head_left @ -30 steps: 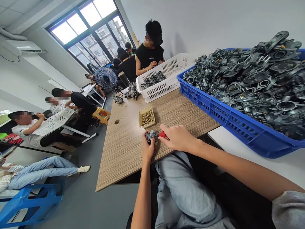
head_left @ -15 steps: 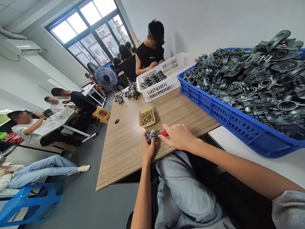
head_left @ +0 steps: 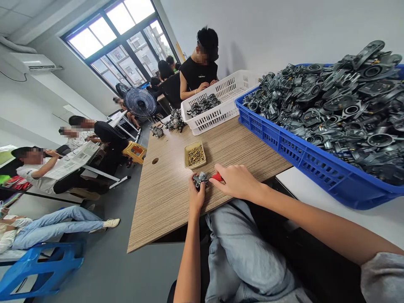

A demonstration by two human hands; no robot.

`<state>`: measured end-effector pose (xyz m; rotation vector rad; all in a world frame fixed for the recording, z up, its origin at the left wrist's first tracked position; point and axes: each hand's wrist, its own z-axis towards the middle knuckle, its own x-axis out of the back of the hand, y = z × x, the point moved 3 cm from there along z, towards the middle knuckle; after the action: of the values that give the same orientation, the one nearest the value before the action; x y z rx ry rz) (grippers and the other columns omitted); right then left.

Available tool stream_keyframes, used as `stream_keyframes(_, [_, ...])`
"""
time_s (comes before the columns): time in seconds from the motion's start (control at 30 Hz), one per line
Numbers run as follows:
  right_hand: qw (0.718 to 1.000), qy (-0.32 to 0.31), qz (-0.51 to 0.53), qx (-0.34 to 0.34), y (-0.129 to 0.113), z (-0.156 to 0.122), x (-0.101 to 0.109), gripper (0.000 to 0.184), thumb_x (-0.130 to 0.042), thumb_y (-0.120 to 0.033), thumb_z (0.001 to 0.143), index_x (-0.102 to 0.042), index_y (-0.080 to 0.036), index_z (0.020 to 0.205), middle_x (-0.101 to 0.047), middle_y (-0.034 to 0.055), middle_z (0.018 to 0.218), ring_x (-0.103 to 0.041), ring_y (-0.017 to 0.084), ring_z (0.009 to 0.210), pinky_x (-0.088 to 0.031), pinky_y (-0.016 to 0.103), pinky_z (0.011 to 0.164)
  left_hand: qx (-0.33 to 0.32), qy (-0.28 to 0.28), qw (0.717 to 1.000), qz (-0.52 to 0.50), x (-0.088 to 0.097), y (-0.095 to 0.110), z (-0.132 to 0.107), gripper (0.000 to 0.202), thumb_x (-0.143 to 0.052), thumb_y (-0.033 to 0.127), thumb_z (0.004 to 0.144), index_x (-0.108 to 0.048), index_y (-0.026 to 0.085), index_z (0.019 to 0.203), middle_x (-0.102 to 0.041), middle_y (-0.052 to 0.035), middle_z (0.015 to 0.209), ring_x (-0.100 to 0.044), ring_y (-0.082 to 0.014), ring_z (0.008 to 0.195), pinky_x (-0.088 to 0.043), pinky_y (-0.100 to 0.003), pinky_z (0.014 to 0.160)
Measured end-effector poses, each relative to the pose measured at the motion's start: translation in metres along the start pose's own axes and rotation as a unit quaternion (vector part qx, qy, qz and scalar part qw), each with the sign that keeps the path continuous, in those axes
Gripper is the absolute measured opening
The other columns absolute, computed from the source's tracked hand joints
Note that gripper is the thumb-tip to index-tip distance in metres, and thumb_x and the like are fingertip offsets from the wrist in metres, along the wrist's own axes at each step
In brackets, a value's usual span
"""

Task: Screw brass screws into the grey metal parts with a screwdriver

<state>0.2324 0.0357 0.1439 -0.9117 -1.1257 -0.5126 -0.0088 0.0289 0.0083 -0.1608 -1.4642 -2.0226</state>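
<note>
Near the table's front edge, my left hand (head_left: 197, 195) is closed around a small grey metal carburetor body (head_left: 201, 178). My right hand (head_left: 238, 181) grips the red handle of a screwdriver (head_left: 218, 177), which points left at the carburetor. Its tip is too small to make out, so I cannot tell whether it touches the part. Just beyond my hands sits a square cream tray (head_left: 187, 162) holding many small brass pieces (head_left: 196, 155).
A blue crate (head_left: 277, 145) heaped with grey carburetor bodies stands at the right. Behind the tray is a white basket (head_left: 202, 123), partly filled, with loose carburetors (head_left: 174, 121) beside it. A person in black (head_left: 200, 73) sits across the wood-grain table (head_left: 158, 198).
Almost nothing differs. Both hands keep their hold on the carburetor and the screwdriver in the same place, and the view has shifted very slightly.
</note>
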Motion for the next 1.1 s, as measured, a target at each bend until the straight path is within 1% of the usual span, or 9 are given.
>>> stream_keyframes(0.1, [1.0,-0.007,0.004,0.011,-0.0005,-0.0005,0.0018,0.034,-0.053,-0.051,0.116,-0.063,-0.021,0.127,-0.086,0.0139,0.108,-0.083,0.033,0.102,-0.049,0.032,0.081,-0.002,-0.003,1.0,-0.001,0.0004,-0.0006,0.0003,0.041,-0.069,0.033,0.1,-0.059,0.023,0.139,-0.075,-0.0132,0.132,-0.073,-0.0283,0.122,-0.054,-0.046,0.115])
stream_keyframes(0.27, [0.999,-0.014,0.003,0.043,-0.0012,-0.003,0.0038,0.033,-0.056,-0.043,0.114,-0.057,-0.02,0.138,-0.086,0.0142,0.111,-0.083,0.034,0.102,-0.049,0.033,0.081,-0.004,-0.001,1.0,0.003,0.0006,-0.0027,0.0001,0.043,-0.068,0.032,0.099,-0.059,0.024,0.14,-0.074,-0.0118,0.131,-0.073,-0.027,0.121,-0.053,-0.044,0.114])
stream_keyframes(0.37, [0.998,-0.02,-0.002,0.066,-0.0025,-0.0048,0.0042,0.031,-0.055,-0.038,0.113,-0.055,-0.02,0.138,-0.086,0.0137,0.111,-0.083,0.033,0.101,-0.047,0.032,0.078,-0.005,0.0,1.0,0.005,0.0002,-0.0038,0.0,0.043,-0.067,0.031,0.099,-0.059,0.023,0.14,-0.075,-0.0119,0.13,-0.073,-0.0268,0.12,-0.054,-0.043,0.113])
stream_keyframes(0.47, [0.997,-0.024,0.0,0.078,-0.0039,-0.0056,0.004,0.029,-0.053,-0.038,0.115,-0.055,-0.019,0.137,-0.086,0.013,0.111,-0.084,0.033,0.1,-0.047,0.032,0.076,-0.004,0.004,1.0,0.009,0.0003,-0.0049,0.0001,0.043,-0.068,0.031,0.099,-0.059,0.024,0.141,-0.074,-0.0119,0.132,-0.072,-0.0271,0.121,-0.054,-0.043,0.114])
stream_keyframes(0.7, [0.999,-0.009,-0.01,0.052,-0.0038,-0.0035,0.0021,0.03,-0.054,-0.043,0.116,-0.056,-0.019,0.134,-0.086,0.0133,0.106,-0.084,0.033,0.098,-0.046,0.032,0.075,-0.007,-0.001,1.0,0.01,0.0002,-0.0061,0.0003,0.043,-0.068,0.034,0.101,-0.058,0.024,0.141,-0.075,-0.0129,0.133,-0.072,-0.028,0.122,-0.053,-0.046,0.115])
stream_keyframes(0.87, [0.999,0.0,-0.009,0.037,-0.0033,-0.0025,0.0018,0.033,-0.054,-0.047,0.117,-0.059,-0.018,0.131,-0.085,0.0144,0.102,-0.084,0.035,0.098,-0.047,0.033,0.075,-0.001,-0.003,1.0,0.003,0.0001,-0.0045,-0.0008,0.042,-0.069,0.036,0.103,-0.058,0.024,0.142,-0.075,-0.0125,0.133,-0.073,-0.0274,0.122,-0.054,-0.044,0.113])
stream_keyframes(1.0, [1.0,0.004,-0.011,0.021,-0.0019,-0.0016,0.0012,0.035,-0.054,-0.049,0.116,-0.06,-0.018,0.13,-0.085,0.0149,0.101,-0.084,0.036,0.097,-0.049,0.034,0.076,-0.006,0.003,1.0,0.002,0.0003,-0.0043,-0.0008,0.042,-0.071,0.039,0.103,-0.06,0.024,0.141,-0.075,-0.0126,0.131,-0.073,-0.0274,0.12,-0.054,-0.044,0.112])
stream_keyframes(1.1, [1.0,0.008,-0.012,0.011,-0.0011,-0.0011,0.0013,0.035,-0.054,-0.051,0.116,-0.062,-0.019,0.128,-0.085,0.0145,0.101,-0.084,0.036,0.096,-0.049,0.034,0.076,-0.008,0.003,1.0,0.004,0.0,-0.0055,-0.0003,0.042,-0.07,0.038,0.103,-0.06,0.023,0.141,-0.075,-0.0133,0.132,-0.073,-0.0277,0.121,-0.055,-0.045,0.112])
